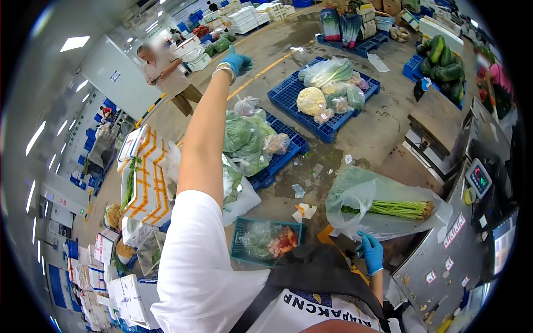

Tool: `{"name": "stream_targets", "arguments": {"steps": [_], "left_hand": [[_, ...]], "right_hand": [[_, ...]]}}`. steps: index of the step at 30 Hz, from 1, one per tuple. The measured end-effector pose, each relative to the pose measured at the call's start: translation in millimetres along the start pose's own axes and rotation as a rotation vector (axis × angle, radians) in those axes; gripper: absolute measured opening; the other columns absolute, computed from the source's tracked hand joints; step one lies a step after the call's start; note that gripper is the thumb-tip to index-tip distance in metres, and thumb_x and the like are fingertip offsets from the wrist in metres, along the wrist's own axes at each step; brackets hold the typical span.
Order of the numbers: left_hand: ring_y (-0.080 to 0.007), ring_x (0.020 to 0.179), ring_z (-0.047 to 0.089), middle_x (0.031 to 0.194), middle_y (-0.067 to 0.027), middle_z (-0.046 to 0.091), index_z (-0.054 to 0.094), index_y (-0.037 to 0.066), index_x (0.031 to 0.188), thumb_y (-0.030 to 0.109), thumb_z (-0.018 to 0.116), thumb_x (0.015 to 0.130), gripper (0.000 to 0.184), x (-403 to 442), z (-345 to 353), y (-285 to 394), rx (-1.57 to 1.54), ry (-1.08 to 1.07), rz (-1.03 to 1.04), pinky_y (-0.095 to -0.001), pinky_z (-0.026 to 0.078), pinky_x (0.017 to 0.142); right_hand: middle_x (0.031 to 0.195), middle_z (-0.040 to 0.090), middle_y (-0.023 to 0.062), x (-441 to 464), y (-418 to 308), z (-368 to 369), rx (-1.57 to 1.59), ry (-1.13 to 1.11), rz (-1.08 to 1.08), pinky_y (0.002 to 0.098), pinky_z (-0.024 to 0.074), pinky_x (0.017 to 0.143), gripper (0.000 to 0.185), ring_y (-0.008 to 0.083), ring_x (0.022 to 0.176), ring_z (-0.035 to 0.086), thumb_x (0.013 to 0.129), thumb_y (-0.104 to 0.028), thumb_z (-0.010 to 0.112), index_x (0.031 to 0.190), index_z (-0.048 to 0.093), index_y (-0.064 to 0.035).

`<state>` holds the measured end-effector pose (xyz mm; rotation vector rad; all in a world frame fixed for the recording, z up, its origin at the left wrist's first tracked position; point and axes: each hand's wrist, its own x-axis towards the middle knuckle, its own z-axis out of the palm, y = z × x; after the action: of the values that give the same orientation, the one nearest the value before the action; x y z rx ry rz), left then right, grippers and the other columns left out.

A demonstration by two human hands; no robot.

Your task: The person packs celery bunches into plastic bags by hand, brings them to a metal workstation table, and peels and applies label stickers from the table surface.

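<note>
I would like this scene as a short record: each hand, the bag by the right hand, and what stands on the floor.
Left hand: blue glove, arm stretched forward; no object seen in it
Right hand: blue glove, at the near edge of the clear bag; grip unclear
Bag contents: long green stalks
On the floor: nearer blue pallet and farther blue pallet, both with bagged vegetables
Right side: device with lit display

One wide view from the wearer's head, forward and down, right hand (371,254) close, floor (394,114) farther off.
</note>
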<state>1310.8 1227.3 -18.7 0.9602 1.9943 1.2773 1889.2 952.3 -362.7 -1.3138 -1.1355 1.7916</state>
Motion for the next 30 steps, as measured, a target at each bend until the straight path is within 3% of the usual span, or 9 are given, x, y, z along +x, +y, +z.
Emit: {"name": "stream_targets", "arguments": {"steps": [5, 8, 10, 13, 24, 25, 27, 28, 30], "left_hand": [[-0.0179, 0.067, 0.063, 0.083, -0.0085, 0.067, 0.030, 0.012, 0.145, 0.015, 0.064, 0.088, 0.068, -1.2, -4.1, 1.4, -0.074, 0.029, 0.026, -0.0324, 0.051, 0.063], [-0.0157, 0.066, 0.062, 0.079, -0.0060, 0.067, 0.058, 0.009, 0.109, 0.020, 0.066, 0.087, 0.026, 3.1, -10.0, 2.3, -0.092, 0.027, 0.008, -0.0300, 0.050, 0.062], [-0.0147, 0.066, 0.062, 0.078, -0.0048, 0.066, 0.068, 0.009, 0.093, 0.023, 0.066, 0.087, 0.015, 6.6, -13.5, 2.7, -0.097, 0.023, 0.005, -0.0287, 0.050, 0.061], [-0.0141, 0.066, 0.062, 0.077, -0.0041, 0.066, 0.069, 0.010, 0.085, 0.024, 0.066, 0.088, 0.014, 8.0, -20.0, 4.0, -0.102, 0.011, 0.008, -0.0280, 0.050, 0.061], [-0.0145, 0.066, 0.061, 0.079, -0.0040, 0.066, 0.069, 0.011, 0.090, 0.024, 0.063, 0.089, 0.014, -1.9, -20.9, 0.6, -0.180, 0.019, 0.052, -0.0275, 0.050, 0.061], [-0.0153, 0.066, 0.062, 0.081, -0.0063, 0.067, 0.047, 0.011, 0.110, 0.021, 0.064, 0.088, 0.029, -6.4, -21.8, 2.7, -0.180, -0.010, 0.039, -0.0288, 0.050, 0.060], [-0.0169, 0.065, 0.063, 0.084, -0.0111, 0.067, 0.001, 0.010, 0.150, 0.016, 0.064, 0.087, 0.089, -13.3, -21.3, 7.8, -0.181, -0.071, 0.020, -0.0314, 0.052, 0.058], [-0.0175, 0.067, 0.063, 0.085, -0.0113, 0.067, 0.004, 0.011, 0.151, 0.017, 0.064, 0.088, 0.088, -17.7, -15.4, 8.8, -0.170, -0.031, 0.046, -0.0321, 0.052, 0.061], [-0.0147, 0.066, 0.062, 0.079, -0.0055, 0.066, 0.048, 0.011, 0.110, 0.022, 0.064, 0.088, 0.029, -38.1, 0.5, 16.9, -0.182, 0.027, 0.058, -0.0286, 0.051, 0.061]], "right_hand": [[0.067, 0.061, 0.0039, -12.9, 2.6, 0.7, -0.050, 0.036, 0.006, 0.0214, 0.0401, 0.045, 0.027, 0.0076, 0.050, 0.051, 0.095, -0.023, 0.057, 0.114, 0.066, -0.0082], [0.069, 0.061, 0.0040, -18.9, -3.0, 4.3, -0.045, 0.046, 0.033, 0.0218, 0.0408, 0.046, 0.026, 0.0081, 0.050, 0.052, 0.094, -0.022, 0.057, 0.114, 0.066, -0.0074], [0.070, 0.062, 0.0042, -19.6, -2.5, 7.6, -0.030, 0.054, 0.018, 0.0220, 0.0415, 0.046, 0.026, 0.0084, 0.051, 0.053, 0.094, -0.021, 0.058, 0.114, 0.066, -0.0066], [0.069, 0.063, 0.0057, -16.1, 3.9, 13.9, -0.068, 0.065, -0.031, 0.0223, 0.0416, 0.044, 0.028, 0.0093, 0.048, 0.052, 0.095, -0.023, 0.055, 0.115, 0.065, -0.0054], [0.072, 0.064, 0.0068, -27.8, 3.3, 22.6, -0.050, 0.021, 0.012, 0.0224, 0.0435, 0.048, 0.028, 0.0098, 0.054, 0.056, 0.093, -0.021, 0.059, 0.116, 0.065, -0.0058], [0.072, 0.064, 0.0066, -27.6, 3.2, 18.0, -0.058, 0.013, 0.005, 0.0221, 0.0434, 0.048, 0.028, 0.0097, 0.054, 0.055, 0.093, -0.021, 0.059, 0.116, 0.065, -0.0060], [0.072, 0.064, 0.0064, -26.6, 3.1, 4.0, -0.070, 0.000, -0.015, 0.0217, 0.0432, 0.048, 0.028, 0.0095, 0.054, 0.055, 0.093, -0.022, 0.059, 0.116, 0.065, -0.0063], [0.072, 0.064, 0.0061, -26.5, 1.1, -5.0, -0.084, -0.006, -0.014, 0.0218, 0.0435, 0.049, 0.028, 0.0094, 0.055, 0.055, 0.093, -0.022, 0.058, 0.116, 0.065, -0.0064], [0.073, 0.064, 0.0056, -29.3, -4.3, -25.6, -0.116, -0.020, -0.007, 0.0220, 0.0441, 0.049, 0.028, 0.0091, 0.056, 0.056, 0.094, -0.022, 0.058, 0.116, 0.065, -0.0067]]}}
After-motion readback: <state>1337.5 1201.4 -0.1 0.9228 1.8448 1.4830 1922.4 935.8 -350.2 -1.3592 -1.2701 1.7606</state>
